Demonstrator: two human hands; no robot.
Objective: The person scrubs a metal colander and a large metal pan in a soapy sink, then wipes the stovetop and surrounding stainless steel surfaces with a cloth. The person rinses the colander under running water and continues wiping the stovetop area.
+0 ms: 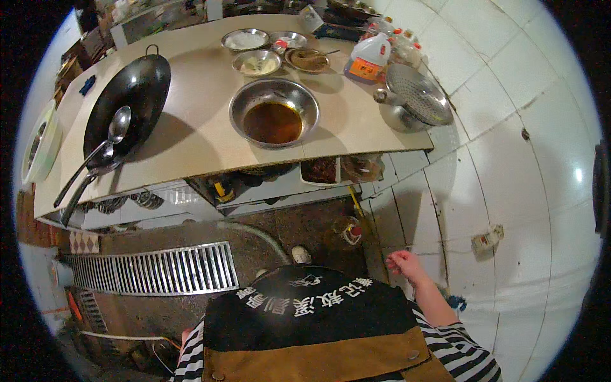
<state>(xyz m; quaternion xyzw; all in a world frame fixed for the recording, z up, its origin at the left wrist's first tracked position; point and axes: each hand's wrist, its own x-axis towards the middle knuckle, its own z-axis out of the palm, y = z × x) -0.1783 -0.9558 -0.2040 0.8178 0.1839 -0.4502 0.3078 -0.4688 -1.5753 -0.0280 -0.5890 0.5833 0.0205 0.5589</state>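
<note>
My right hand (402, 265) hangs at my right side, over the white tiles. Its fingers are loosely bent and slightly apart, and I see nothing in it. Of my left hand (185, 336) only a sliver of skin shows beside the striped sleeve, so its fingers are hidden. Before me on the counter (205, 129), a steel bowl (308, 110) contains dark brown liquid (273, 123). To its left rests a black wok (152, 79) with a metal ladle (119, 124) lying in it. Neither hand touches these things.
Behind the bowl stand smaller steel bowls with white granules (245, 40), pale powder (258, 64) and brown powder (308, 60). A plastic jug (367, 57) and a perforated strainer (415, 90) over a steel pot (401, 119) occupy the right end. A slatted metal grate (157, 270) crosses the floor.
</note>
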